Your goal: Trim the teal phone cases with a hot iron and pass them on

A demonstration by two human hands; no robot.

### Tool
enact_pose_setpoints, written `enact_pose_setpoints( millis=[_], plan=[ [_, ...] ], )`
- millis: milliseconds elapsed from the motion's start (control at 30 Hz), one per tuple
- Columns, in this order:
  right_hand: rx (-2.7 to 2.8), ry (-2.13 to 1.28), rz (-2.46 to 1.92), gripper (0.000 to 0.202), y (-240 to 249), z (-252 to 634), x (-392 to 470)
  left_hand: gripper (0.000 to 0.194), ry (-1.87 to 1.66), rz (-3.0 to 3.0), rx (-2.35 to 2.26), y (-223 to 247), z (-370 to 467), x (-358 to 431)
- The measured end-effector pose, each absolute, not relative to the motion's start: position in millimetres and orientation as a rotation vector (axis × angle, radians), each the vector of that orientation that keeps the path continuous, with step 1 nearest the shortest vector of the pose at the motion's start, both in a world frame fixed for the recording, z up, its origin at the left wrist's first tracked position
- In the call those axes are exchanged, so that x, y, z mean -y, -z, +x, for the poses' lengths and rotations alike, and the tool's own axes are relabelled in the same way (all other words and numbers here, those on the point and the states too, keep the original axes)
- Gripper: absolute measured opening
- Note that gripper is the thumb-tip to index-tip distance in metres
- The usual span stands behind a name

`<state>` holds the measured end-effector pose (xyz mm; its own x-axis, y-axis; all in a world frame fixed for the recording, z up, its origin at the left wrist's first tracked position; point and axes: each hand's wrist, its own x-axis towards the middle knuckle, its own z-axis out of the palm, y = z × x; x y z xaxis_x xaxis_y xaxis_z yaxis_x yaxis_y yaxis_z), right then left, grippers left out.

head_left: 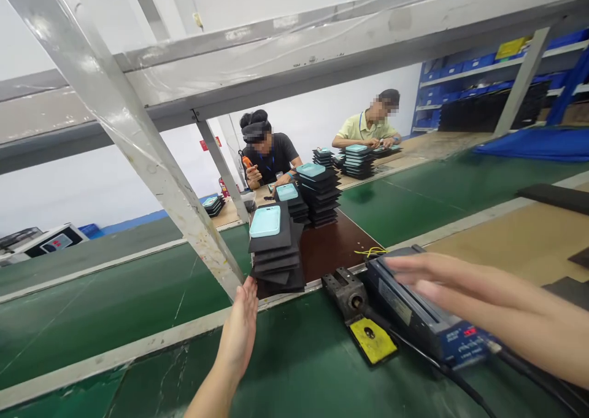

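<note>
Lettering on the blue soldering station [416,298] is too blurred to read, like its pale side label [396,302]; its display [470,331] glows red. The right hand [442,274] is over the station, fingers straight and nearly together. The left hand [242,323] has its fingers pressed together beside the lower corner of the nearest black stack [277,261], topped by a turquoise case [265,221]; contact is unclear.
</note>
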<state>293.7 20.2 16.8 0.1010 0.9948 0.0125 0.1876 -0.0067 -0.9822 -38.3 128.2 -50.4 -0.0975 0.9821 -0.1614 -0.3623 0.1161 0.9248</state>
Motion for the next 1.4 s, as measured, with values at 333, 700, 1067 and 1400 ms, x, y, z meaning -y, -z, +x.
enact_pose_setpoints(
  millis=[333,700,1067,1400],
  plan=[
    [1.011,-1.541,-1.322,0.031,-9,235,-143,0.044,-1.436,0.633,-1.040,61,-14,-188],
    [0.838,-1.788,-1.254,0.048,21,170,-208,0.052,-1.379,0.527,-0.819,62,-10,-201],
    [0.892,-1.856,-1.269,0.052,20,169,-227,0.045,-1.350,0.458,-0.820,62,-3,-221],
    [0.895,-1.839,-1.256,0.051,29,185,-246,0.045,-1.319,0.437,-0.899,56,3,-238]
  ],
)
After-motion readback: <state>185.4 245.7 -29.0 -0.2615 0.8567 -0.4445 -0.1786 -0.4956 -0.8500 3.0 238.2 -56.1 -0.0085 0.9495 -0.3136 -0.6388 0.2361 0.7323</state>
